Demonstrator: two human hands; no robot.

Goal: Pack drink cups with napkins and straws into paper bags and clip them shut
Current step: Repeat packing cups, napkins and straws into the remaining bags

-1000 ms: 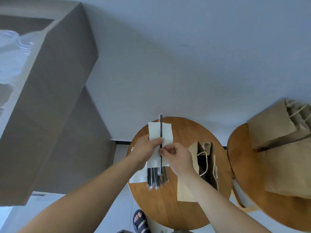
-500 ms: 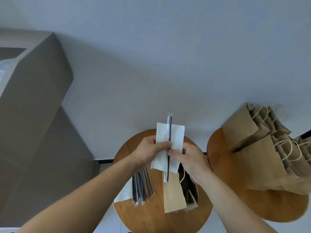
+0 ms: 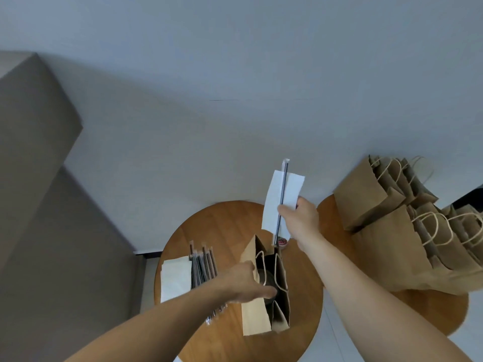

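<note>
An open paper bag (image 3: 257, 307) stands near the middle of a round wooden surface (image 3: 227, 231), its mouth gaping and its cord handles drooping over the rim; something dark sits inside, too shadowed to make out. The left hand (image 3: 244, 283) grips the bag's near-left rim, thumb reaching into the opening and the other fingers on the outside of the paper wall, holding the mouth apart. Above the far end of the bag, the right hand (image 3: 300, 220) pinches a white napkin (image 3: 274, 202) and a wrapped dark straw (image 3: 282, 199) together between thumb and fingers; the straw lies along the napkin's length, both held nearly upright, with the straw's lower tip just over the bag's far rim. A small reddish object (image 3: 282, 242) shows on the surface just behind the bag, too small to identify. Toward the left edge of the surface lies a flat stack of white napkins (image 3: 175, 279), and just beside it, on the side nearer the bag, a bundle of wrapped straws (image 3: 202, 267), partly covered by the left forearm. To the right, a second round surface (image 3: 325, 218) carries a heap of folded paper bags (image 3: 392, 231) with cord handles, lying overlapped against one another.
</note>
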